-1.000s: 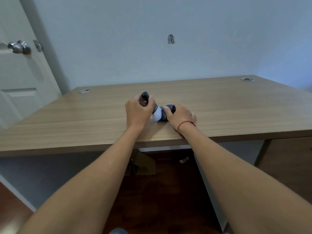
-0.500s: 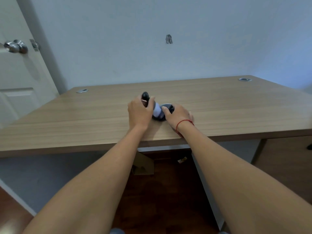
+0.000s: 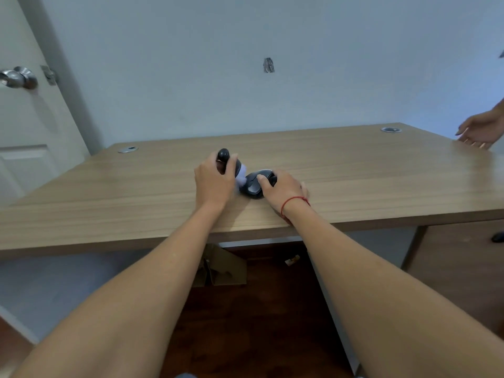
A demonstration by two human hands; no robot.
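Observation:
A black computer mouse [image 3: 255, 184] lies on the wooden desk [image 3: 354, 181] near its front edge. My right hand [image 3: 283, 190] holds the mouse from the right, thumb on its top. My left hand [image 3: 214, 181] grips a dark handled tool [image 3: 223, 155] whose white, blurred head [image 3: 241, 177] touches the mouse's left side. The tool's rounded black end sticks up above my fingers. A red string circles my right wrist.
Another person's hand [image 3: 477, 132] reaches in at the desk's far right edge. Cable grommets [image 3: 128, 149] [image 3: 390, 129] sit at the back corners. A door with a metal knob [image 3: 19, 77] stands at the left. A cardboard piece [image 3: 223, 268] lies under the desk.
The white head of the tool has shifted slightly against the mouse and is blurred now. Another person's hand has come into view at the far right.

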